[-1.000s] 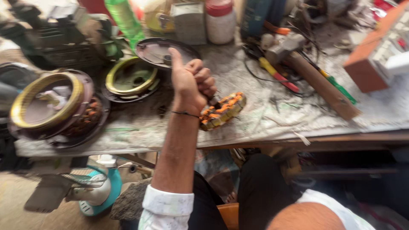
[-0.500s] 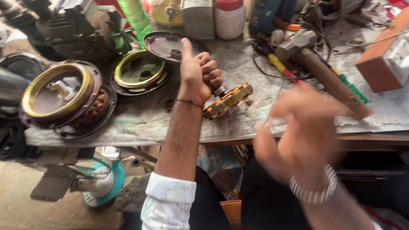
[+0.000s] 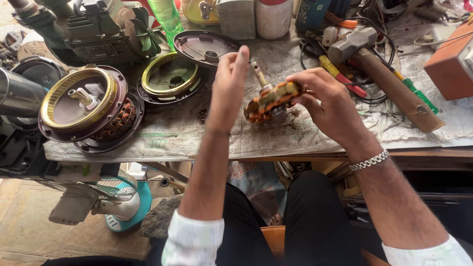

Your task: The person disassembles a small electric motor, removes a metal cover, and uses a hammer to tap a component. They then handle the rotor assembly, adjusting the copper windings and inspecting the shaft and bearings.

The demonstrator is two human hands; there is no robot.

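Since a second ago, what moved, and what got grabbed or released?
The right hand came in and gripped the orange wound stator, now lifted off the table. The left hand shifted up to the shaft end. The hammer and round fan housings stayed put.

The orange-and-brown wound motor stator (image 3: 272, 101) looks like dull copper wire in grimy varnish, with a smooth steel shaft poking out. Under it, the grey woven cloth table cover (image 3: 197, 133) is rough, matt and stained. Left of the stator, the round brass-rimmed fan motor housing (image 3: 79, 101) has a soft metallic sheen. Right of the stator, the wooden-handled steel hammer (image 3: 384, 81) looks worn and matt.
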